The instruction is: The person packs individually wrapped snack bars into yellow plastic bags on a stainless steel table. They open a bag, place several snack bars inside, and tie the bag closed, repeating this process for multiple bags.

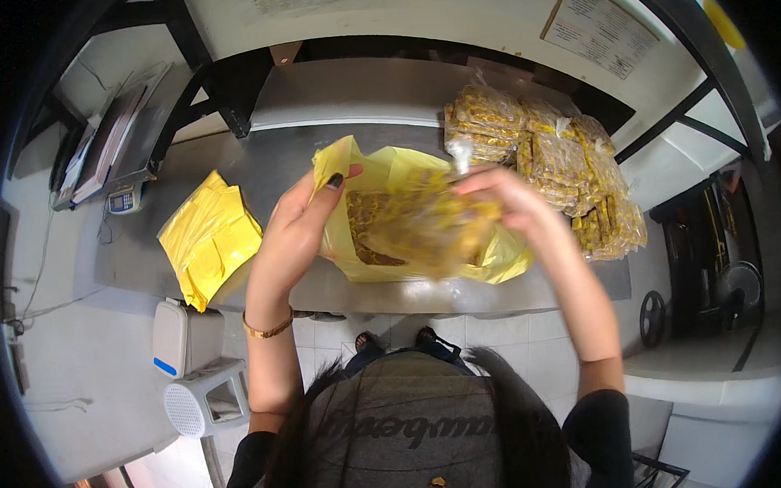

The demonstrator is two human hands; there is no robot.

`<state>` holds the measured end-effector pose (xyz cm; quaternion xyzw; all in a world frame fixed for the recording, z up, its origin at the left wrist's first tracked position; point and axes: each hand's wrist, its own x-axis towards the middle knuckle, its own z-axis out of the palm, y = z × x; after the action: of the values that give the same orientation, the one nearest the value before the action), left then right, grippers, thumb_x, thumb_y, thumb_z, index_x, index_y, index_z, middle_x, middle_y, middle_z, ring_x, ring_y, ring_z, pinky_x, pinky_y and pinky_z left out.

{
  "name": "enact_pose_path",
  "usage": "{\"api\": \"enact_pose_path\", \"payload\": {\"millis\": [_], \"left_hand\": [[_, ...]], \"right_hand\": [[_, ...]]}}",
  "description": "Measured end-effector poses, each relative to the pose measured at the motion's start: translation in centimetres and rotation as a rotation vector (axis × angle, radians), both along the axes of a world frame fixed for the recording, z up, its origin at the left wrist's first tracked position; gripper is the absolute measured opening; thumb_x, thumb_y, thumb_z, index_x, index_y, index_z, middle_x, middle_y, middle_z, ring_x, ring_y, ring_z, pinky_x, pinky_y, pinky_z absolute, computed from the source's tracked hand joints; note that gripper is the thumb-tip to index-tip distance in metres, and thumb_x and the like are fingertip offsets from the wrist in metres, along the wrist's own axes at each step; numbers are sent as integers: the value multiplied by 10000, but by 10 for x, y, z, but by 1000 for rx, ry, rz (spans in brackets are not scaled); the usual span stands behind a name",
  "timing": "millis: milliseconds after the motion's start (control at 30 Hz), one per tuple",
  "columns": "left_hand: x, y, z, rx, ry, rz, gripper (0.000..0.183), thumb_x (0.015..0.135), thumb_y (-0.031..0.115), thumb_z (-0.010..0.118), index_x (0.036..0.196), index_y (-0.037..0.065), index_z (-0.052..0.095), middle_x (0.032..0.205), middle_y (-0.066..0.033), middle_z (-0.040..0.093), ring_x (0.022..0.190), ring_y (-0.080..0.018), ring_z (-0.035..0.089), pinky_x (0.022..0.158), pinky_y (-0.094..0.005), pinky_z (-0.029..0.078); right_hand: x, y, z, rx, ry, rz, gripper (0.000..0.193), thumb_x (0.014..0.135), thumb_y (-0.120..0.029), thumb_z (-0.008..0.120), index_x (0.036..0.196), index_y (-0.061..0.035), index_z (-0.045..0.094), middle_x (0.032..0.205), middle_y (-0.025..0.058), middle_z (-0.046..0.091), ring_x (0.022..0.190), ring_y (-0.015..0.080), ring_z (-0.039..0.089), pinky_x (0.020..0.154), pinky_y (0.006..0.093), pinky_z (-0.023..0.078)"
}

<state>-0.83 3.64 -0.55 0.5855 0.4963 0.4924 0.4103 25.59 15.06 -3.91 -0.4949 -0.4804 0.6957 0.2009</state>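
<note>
My left hand is closed on the left rim of a yellow plastic bag, which lies with its mouth spread on the metal table. In my right hand is a clear plastic packet of brown and yellow pieces, gripped near its whitish gathered top. This packet is smeared by motion and hangs over the bag. Beneath it, a similar packet lies inside the bag, partly hidden. To the right, a pile of similar filled packets stands several high.
Folded yellow plastic bags lie on the left of the metal table. Beyond them are a small scale and upright folders. Black metal frame posts rise at the back. A grey stool and a bin stand below left.
</note>
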Motion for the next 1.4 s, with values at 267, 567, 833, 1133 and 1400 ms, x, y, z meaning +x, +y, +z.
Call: {"api": "enact_pose_path", "payload": {"millis": [267, 567, 833, 1133, 1400], "left_hand": [[1, -9, 2, -51, -59, 21, 338, 962, 180, 412, 1201, -6, 563, 1155, -77, 600, 1052, -136, 523, 943, -270, 379], [5, -28, 8, -134, -62, 121, 348, 978, 206, 407, 1215, -5, 552, 1200, -72, 583, 1057, -134, 519, 944, -265, 384], [18, -32, 7, -171, 5, 179, 342, 975, 205, 414, 1227, 9, 536, 1155, -54, 602, 1025, -117, 524, 906, -246, 400], [28, -41, 9, -181, 50, 233, 318, 974, 226, 426, 1165, 18, 573, 1085, -43, 607, 959, -98, 521, 847, -227, 407], [22, -31, 5, -124, 97, 141, 360, 965, 202, 398, 1256, 15, 498, 1156, -34, 604, 1012, -123, 502, 913, -251, 380]], "right_hand": [[-64, -62, -105, 315, 83, 61, 784, 846, -185, 598, 1434, 28, 126, 1370, 216, 409, 1191, 259, 480, 938, 393, 443], [44, -14, 26, 627, -14, -24, 182, 828, -80, 570, 952, 14, 664, 919, 125, 697, 837, 175, 666, 731, 297, 533], [254, 176, -91, 840, -1210, -50, 840, 598, -446, 802, 1243, 7, 513, 1152, 192, 611, 1091, 294, 567, 915, 366, 449], [262, 208, -86, 621, -1331, 103, 930, 444, -626, 813, 1017, 84, 636, 1083, 222, 636, 1038, 328, 605, 857, 388, 478], [277, 185, -88, 564, -1009, -242, 833, 561, -361, 869, 1148, 117, 521, 1026, 193, 642, 926, 273, 630, 801, 355, 495]]}}
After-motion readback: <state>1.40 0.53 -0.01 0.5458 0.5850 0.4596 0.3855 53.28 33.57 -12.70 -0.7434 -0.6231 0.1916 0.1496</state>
